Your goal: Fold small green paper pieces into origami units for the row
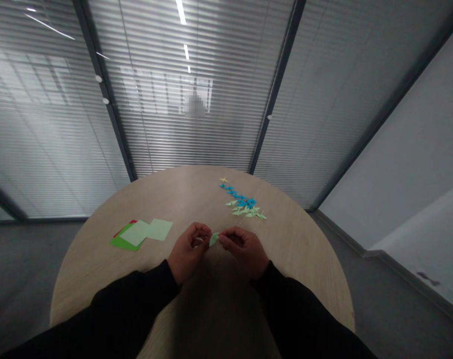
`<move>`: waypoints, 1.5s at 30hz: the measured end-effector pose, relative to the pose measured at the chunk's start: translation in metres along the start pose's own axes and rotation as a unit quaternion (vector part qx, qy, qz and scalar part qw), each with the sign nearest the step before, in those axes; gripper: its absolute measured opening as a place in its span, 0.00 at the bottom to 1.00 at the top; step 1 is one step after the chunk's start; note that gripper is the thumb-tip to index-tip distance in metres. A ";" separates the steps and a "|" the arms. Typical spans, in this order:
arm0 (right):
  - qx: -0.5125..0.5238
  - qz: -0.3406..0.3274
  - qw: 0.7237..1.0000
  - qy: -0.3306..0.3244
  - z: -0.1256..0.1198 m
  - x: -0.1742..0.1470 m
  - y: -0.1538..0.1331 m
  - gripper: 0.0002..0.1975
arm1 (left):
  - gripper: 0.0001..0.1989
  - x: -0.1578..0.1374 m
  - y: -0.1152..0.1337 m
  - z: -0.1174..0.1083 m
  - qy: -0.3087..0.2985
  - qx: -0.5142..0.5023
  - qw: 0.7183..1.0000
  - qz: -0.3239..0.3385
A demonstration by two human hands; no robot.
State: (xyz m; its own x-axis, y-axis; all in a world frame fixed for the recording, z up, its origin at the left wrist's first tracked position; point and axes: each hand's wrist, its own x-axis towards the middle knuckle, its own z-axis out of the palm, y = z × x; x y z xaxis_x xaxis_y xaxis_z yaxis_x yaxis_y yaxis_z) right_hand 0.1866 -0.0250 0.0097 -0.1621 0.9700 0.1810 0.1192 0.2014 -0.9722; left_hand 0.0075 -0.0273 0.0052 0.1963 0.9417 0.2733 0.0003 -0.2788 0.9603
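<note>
A small folded piece of pale green paper is held up between my two hands, over the near middle of the table. My left hand pinches its left side with thumb and fingers. On the other side, the fingertips of my right hand are closed on its right edge. The exact shape of the folded paper is partly covered by my fingers. Beyond my right hand lie several pale green folded paper figures, beside a row of blue folded paper figures.
Flat square paper sheets lie left of my hands: pale green overlapping bright green, with a red edge showing. One yellow folded figure sits near the far rim of the round wooden table. Glass panels with blinds stand behind.
</note>
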 end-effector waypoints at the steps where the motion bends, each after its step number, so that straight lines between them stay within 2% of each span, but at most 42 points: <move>1: 0.003 -0.004 1.000 -0.001 0.000 0.000 0.000 0.12 | 0.10 0.000 -0.001 0.000 0.001 -0.006 1.000 -0.005; 7: -0.070 -0.035 0.997 0.004 0.000 -0.002 -0.004 0.09 | 0.12 0.001 -0.002 0.000 -0.001 -0.022 0.999 -0.031; 13: -0.214 -0.153 0.961 0.089 -0.001 -0.005 -0.011 0.05 | 0.12 0.000 -0.001 0.001 -0.007 -0.043 0.999 -0.022; 16: -0.234 -0.206 0.948 0.069 -0.001 -0.005 -0.010 0.06 | 0.11 0.000 -0.002 0.001 -0.008 -0.050 0.999 -0.020; 19: -0.239 -0.232 0.941 0.052 0.000 -0.005 -0.009 0.08 | 0.11 0.001 -0.003 0.000 -0.003 -0.038 0.999 -0.020; 25: -0.232 -0.239 0.942 0.042 -0.001 -0.005 -0.008 0.08 | 0.12 0.001 -0.005 0.000 -0.005 -0.054 0.998 -0.023; 29: -0.252 -0.237 0.937 0.049 -0.002 -0.005 -0.007 0.04 | 0.12 0.001 -0.004 0.001 -0.010 -0.056 0.998 -0.028; 38: -0.352 -0.292 0.888 0.056 -0.003 -0.008 -0.011 0.07 | 0.12 0.002 -0.007 0.000 -0.025 -0.061 0.997 -0.029; 41: -0.355 -0.287 0.888 0.058 -0.001 -0.008 -0.011 0.06 | 0.13 0.002 -0.005 0.000 -0.016 -0.063 0.997 -0.031; 45: -0.333 -0.265 0.902 0.077 0.002 -0.008 -0.011 0.03 | 0.13 0.002 -0.002 0.002 -0.013 -0.071 0.997 -0.032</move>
State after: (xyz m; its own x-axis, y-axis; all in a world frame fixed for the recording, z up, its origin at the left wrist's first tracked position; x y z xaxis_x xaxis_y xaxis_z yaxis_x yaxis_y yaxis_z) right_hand 0.1845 -0.0351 0.0181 -0.2376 0.7112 0.6617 0.6351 0.6291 -0.4481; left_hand 0.0096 -0.0255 0.0037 0.2256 0.9508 0.2124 -0.1246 -0.1881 0.9742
